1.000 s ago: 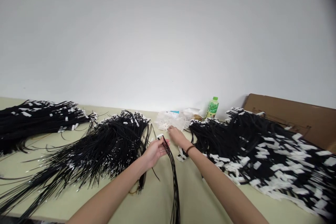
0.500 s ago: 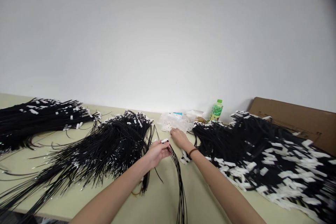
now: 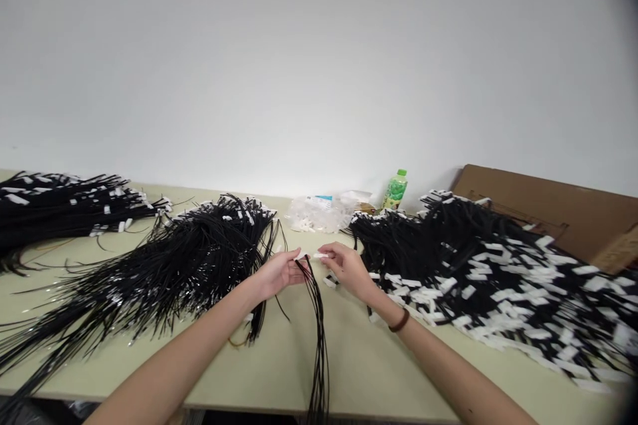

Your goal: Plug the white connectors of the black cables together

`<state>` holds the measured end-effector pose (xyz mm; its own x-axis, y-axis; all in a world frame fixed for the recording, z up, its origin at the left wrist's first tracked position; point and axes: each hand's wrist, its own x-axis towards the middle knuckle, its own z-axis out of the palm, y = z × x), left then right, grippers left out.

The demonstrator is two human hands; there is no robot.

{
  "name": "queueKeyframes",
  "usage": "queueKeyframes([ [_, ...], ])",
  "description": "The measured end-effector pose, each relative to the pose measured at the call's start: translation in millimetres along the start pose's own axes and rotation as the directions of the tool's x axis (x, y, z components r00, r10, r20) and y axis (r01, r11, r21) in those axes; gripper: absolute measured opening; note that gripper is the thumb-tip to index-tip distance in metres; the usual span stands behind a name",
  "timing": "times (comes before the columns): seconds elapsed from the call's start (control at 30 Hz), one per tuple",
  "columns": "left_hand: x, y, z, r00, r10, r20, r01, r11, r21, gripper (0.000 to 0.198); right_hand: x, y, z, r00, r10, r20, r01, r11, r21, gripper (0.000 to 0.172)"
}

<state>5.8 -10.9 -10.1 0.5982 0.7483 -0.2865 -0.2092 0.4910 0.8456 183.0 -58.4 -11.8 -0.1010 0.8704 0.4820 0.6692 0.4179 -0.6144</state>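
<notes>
My left hand (image 3: 280, 272) is closed on the end of a bundle of thin black wires (image 3: 317, 332), pinching it where a small white connector (image 3: 301, 255) sits. The rest of the bundle hangs down over the table's front edge. Between thumb and fingertips, my right hand (image 3: 345, 267) pinches another small white connector (image 3: 320, 255), held just right of the wire end and apart from it. Behind the hands lies a clear plastic bag (image 3: 319, 214) with small white pieces in it.
Black wires with bare-looking shiny ends (image 3: 199, 259) are heaped left of my hands. Another wire pile (image 3: 64, 209) lies far left. Many white-ended wires (image 3: 498, 279) cover the right side. A green-capped bottle (image 3: 395, 190) and a cardboard box (image 3: 538, 206) stand by the wall.
My right hand has come back from the plastic bag with a white connector and now faces my left hand. The view has shifted slightly; the left hand keeps the wires.
</notes>
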Motion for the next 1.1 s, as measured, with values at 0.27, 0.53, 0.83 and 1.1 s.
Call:
queueKeyframes([
  [0.27,-6.5,1.8,4.0,0.993,0.019,0.115,-0.045,0.974,0.223,0.020,-17.5,7.0,4.4,0.990,0.113,-0.082,-0.091,0.968,0.233,0.018],
  [0.53,-8.8,2.6,8.7,0.996,-0.024,0.085,-0.008,0.933,0.359,0.022,-21.3,-1.3,-0.2,0.982,-0.032,-0.186,0.058,0.989,0.133,0.013],
  [0.83,-8.1,-0.5,9.2,0.992,0.005,0.127,-0.053,0.927,0.372,0.026,-22.8,-7.0,0.5,0.985,-0.067,-0.156,0.084,0.991,0.105,0.015],
  [1.1,-9.0,-3.8,9.9,0.988,0.039,0.148,-0.098,0.904,0.417,0.028,-23.8,-11.6,2.8,0.983,-0.104,-0.150,0.120,0.988,0.099,0.013],
])
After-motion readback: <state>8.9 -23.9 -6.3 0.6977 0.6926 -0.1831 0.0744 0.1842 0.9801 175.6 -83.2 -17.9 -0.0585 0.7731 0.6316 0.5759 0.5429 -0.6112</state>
